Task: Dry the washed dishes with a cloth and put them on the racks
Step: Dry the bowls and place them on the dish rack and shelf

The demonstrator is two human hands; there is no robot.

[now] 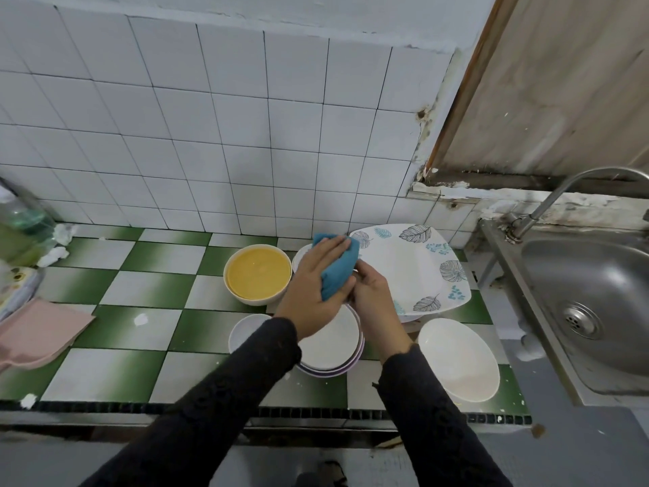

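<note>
Teal cloth [339, 275] is bunched just left of the leaf-print plate [414, 268], above the stacked white bowls [330, 342] in front of that plate. Left hand [312, 293] wraps over the cloth, fingers across its top. Right hand [374, 297] curls at the cloth's lower end; what it grips is hidden, likely a small dish being wiped inside the fold. Yellow bowl [259, 274] further left of the plate and large white bowl [458, 358] front-right of it are probably waiting to be dried. No rack in view.
</note>
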